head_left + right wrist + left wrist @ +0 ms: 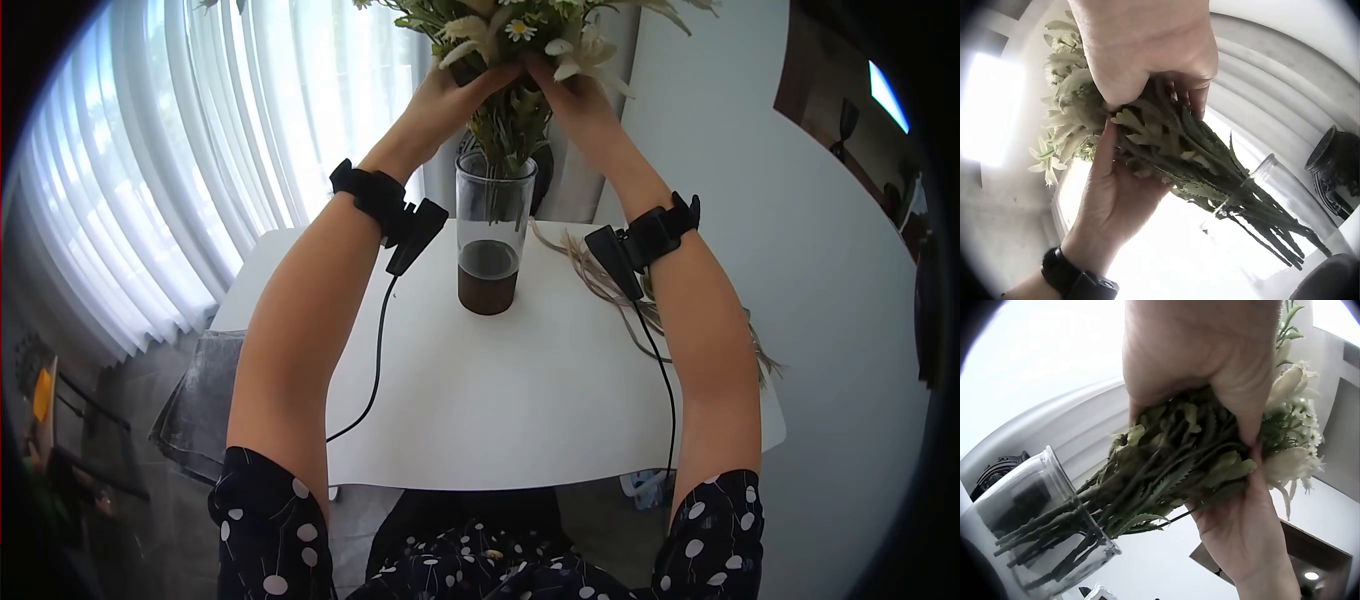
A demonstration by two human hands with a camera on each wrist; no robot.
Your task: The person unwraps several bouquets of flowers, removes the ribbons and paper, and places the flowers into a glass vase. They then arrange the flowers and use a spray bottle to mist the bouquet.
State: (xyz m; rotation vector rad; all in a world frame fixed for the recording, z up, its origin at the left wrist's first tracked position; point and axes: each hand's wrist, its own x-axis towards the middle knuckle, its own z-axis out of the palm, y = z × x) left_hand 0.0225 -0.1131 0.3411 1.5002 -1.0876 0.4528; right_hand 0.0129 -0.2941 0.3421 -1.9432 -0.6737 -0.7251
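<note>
Both hands grip a bouquet of white and cream flowers (520, 32) just under the blooms. The left hand (440, 105) wraps the stems from the left, and the right hand (582, 105) closes on them from the right. In the left wrist view, the fingers curl round a thick bunch of green leafy stems (1154, 469). The stem ends hang inside the mouth of a clear glass vase (492, 215), above its dark brown lower part (487, 292). The vase stands upright on the white table, directly below the hands.
Loose pale dried strands (590, 270) lie on the white table (480, 400) at the right, partly under the right forearm. Sheer white curtains (230, 130) hang at the left. A dark ornate pot (1329, 153) stands behind the vase. Cables run from both wrist cameras.
</note>
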